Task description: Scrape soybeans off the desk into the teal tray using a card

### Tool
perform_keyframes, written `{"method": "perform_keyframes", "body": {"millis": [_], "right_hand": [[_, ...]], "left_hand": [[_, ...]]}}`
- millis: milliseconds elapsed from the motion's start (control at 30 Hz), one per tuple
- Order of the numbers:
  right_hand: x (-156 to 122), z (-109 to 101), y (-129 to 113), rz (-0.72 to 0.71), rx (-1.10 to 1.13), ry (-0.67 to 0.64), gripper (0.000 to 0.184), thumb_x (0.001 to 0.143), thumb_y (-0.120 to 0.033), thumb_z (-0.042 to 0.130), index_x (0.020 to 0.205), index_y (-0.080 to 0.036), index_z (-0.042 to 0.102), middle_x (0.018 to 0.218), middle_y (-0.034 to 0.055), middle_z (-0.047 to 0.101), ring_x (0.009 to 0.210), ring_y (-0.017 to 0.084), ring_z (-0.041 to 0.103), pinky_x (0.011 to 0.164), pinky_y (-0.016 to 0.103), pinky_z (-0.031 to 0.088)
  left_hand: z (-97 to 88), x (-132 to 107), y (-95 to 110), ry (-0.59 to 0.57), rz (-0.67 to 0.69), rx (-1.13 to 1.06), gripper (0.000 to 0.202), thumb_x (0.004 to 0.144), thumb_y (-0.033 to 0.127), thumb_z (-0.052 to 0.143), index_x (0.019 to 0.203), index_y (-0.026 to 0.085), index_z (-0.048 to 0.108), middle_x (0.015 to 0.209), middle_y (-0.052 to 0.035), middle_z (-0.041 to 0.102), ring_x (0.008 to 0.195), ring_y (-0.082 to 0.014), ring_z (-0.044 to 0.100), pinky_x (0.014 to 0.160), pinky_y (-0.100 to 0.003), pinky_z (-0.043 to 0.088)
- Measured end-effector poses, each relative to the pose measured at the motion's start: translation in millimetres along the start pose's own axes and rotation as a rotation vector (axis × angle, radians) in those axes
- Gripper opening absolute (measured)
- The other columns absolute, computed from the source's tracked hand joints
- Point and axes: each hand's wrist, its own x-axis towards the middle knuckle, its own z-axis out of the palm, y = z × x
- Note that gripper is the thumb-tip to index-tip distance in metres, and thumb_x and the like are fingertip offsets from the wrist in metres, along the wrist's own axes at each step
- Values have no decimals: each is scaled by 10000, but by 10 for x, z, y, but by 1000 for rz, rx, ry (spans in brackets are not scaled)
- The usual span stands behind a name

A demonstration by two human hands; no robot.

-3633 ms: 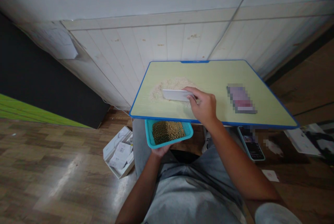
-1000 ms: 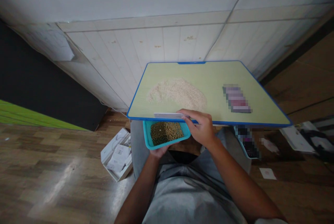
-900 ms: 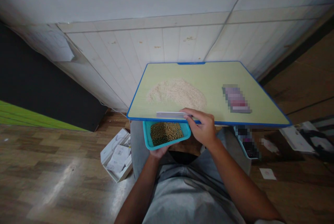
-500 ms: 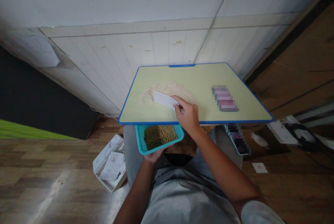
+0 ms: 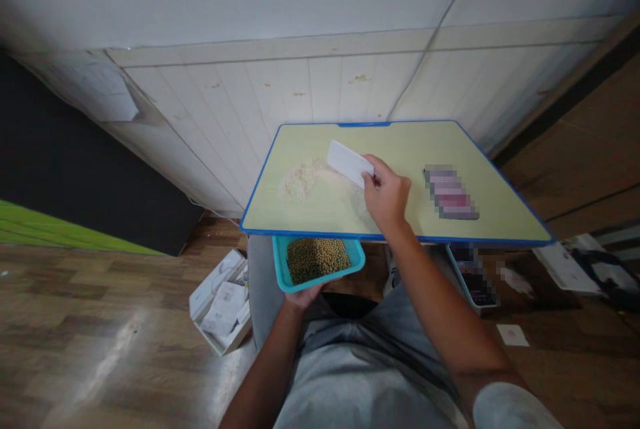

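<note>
My right hand (image 5: 389,194) pinches a flat white card (image 5: 349,162) by its right end, above the light-green tabletop (image 5: 270,216). Pale grains that look like rice (image 5: 300,180) lie in a loose heap to the left of the card. A fainter scatter of grains shows below it, partly hidden by my hand. Under the table's front edge, my left hand (image 5: 304,296) supports a turquoise plastic basin (image 5: 320,283) from below, its fingers mostly hidden. Inside are green beans (image 5: 301,259) on the left and yellowish beans (image 5: 331,254) on the right.
A phone-like item with a blurred screen (image 5: 451,194) lies on the table's right side. A white open box with papers (image 5: 223,306) stands on the floor at left. Another container (image 5: 473,276) sits low at right. Behind the table rises a panelled wall (image 5: 290,92).
My right hand has swept the card rightward and away from me, and the grain spread looks smaller, with its right part thinned. The basin stays under the table edge. The whole view has shifted slightly.
</note>
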Motion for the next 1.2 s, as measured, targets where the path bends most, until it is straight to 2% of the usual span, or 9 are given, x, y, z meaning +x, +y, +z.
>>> {"method": "perform_keyframes", "body": {"millis": [133, 233, 333, 433, 633, 767, 1000, 1100, 1200], "right_hand": [[42, -33, 26, 28, -49, 29, 459, 961, -153, 628, 1344, -293, 837, 1162, 86, 901, 953, 308, 852, 931, 495, 664], [19, 2, 29, 23, -98, -10, 459, 938, -135, 640, 1318, -274, 855, 1097, 99, 908, 880, 313, 847, 906, 507, 666], [-19, 33, 2, -9, -83, -53, 453, 947, -138, 646, 1324, -277, 856, 1129, 95, 909, 873, 296, 848, 895, 483, 670], [-82, 39, -48, -50, -44, -105, 443, 980, -149, 629, 1337, -292, 849, 1137, 75, 910, 878, 270, 850, 869, 441, 669], [-244, 83, -133, -67, -23, -200, 451, 993, -136, 630, 1356, -303, 840, 1099, 68, 911, 871, 258, 845, 828, 412, 659], [-194, 70, -81, -37, 55, -141, 429, 962, -141, 655, 1300, -320, 851, 1124, 40, 909, 908, 259, 848, 889, 436, 680], [59, -169, 176, 72, 150, 91, 409, 914, -182, 674, 1280, -274, 832, 1130, 45, 893, 974, 298, 862, 948, 493, 700], [68, -206, 180, 72, 189, 92, 403, 899, -183, 683, 1266, -257, 834, 1113, 58, 891, 987, 305, 867, 952, 498, 704], [15, -177, 110, 51, 237, 8, 392, 894, -179, 688, 1248, -243, 843, 1067, 61, 892, 964, 300, 871, 921, 486, 709]], "left_hand": [[65, -9, -1, 42, 19, -3, 729, 1098, 782, 272, 1355, 415, 846, 1760, 29, 575, 1781, -474, 128, 1320, -865, 192], [117, -6, 5, 53, 32, -1, 689, 1109, 744, 307, 1371, 391, 838, 1783, 16, 546, 1781, -463, 147, 1334, -840, 194], [138, -1, 16, 46, 27, -7, 678, 1119, 724, 319, 1410, 372, 819, 1795, 2, 529, 1778, -460, 162, 1337, -821, 220], [95, 8, 21, 11, 15, -35, 697, 1127, 726, 292, 1463, 373, 791, 1799, -4, 524, 1779, -460, 153, 1336, -834, 220], [-86, 37, 14, -128, -24, -172, 743, 1134, 708, 227, 1590, 361, 700, 1873, -35, 380, 1791, -467, 67, 1310, -920, 77], [-87, 30, 21, -135, -37, -188, 758, 1120, 744, 250, 1664, 368, 620, 1892, -49, 333, 1791, -468, 62, 1318, -911, 82], [-45, 7, 13, -59, -16, -190, 722, 1135, 719, 263, 1731, 397, 515, 1901, -52, 310, 1789, -458, 93, 1327, -887, 154], [-41, 11, 5, -34, -5, -195, 706, 1147, 701, 253, 1717, 397, 538, 1887, -48, 345, 1787, -452, 121, 1331, -884, 168], [-21, 11, 6, -24, -6, -187, 694, 1149, 694, 261, 1693, 398, 573, 1873, -44, 380, 1781, -461, 149, 1318, -900, 184]]}}
